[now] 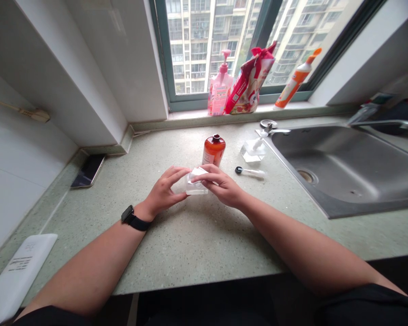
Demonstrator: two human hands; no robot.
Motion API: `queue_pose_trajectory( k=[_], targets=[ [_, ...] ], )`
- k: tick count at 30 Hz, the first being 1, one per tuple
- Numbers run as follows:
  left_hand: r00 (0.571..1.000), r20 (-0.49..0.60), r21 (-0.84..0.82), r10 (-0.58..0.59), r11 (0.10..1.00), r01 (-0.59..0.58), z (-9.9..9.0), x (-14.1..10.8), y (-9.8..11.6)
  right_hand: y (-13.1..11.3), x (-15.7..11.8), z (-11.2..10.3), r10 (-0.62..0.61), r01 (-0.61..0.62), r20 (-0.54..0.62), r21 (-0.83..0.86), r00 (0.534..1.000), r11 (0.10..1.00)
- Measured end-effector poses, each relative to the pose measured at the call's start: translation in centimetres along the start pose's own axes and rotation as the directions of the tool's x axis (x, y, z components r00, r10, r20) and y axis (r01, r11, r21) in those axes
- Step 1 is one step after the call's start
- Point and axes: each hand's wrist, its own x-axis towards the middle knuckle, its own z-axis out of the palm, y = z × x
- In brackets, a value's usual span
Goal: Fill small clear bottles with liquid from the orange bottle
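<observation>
My left hand (166, 190), with a watch on its wrist, grips a clear square container (197, 191) on the counter between thumb and fingers. My right hand (221, 183) has its fingers closed on a small white piece (199, 172) at the container's top, which looks like tissue or paper. Just behind them an amber bottle (214, 149) stands upright with its neck uncapped. Off to the right lies a black-topped pump head (238, 170) with a pale, see-through tube. Farther back stands a clear square bottle (252, 151) with a white pump.
A steel sink (347, 172) with a faucet is at the right. On the window sill stand a pink pump bottle (220, 90), a red bag (251, 83) and an orange-and-white bottle (295, 81). A phone (88, 171) and a white power bank (20, 271) lie at the left.
</observation>
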Motion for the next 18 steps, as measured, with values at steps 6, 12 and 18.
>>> queue_pose_trajectory(
  k=[6, 12, 18],
  targets=[
    [0.996, -0.047, -0.034, -0.07, 0.997, 0.069, 0.14, 0.01, -0.11, 0.72, -0.18, 0.24, 0.04, -0.04, -0.16, 0.003, 0.986, 0.999],
    [0.988, -0.053, -0.059, -0.143, 0.988, 0.14, 0.41, -0.21, -0.6, 0.75, -0.18, 0.55, 0.087, -0.086, -0.192, 0.012, 0.978, 0.996],
    [0.977, -0.061, -0.023, -0.203, 0.979, 0.202, 0.54, -0.45, -0.89, 0.47, -0.23, 0.33, 0.106, -0.106, -0.181, 0.012, 0.978, 0.994]
  ],
)
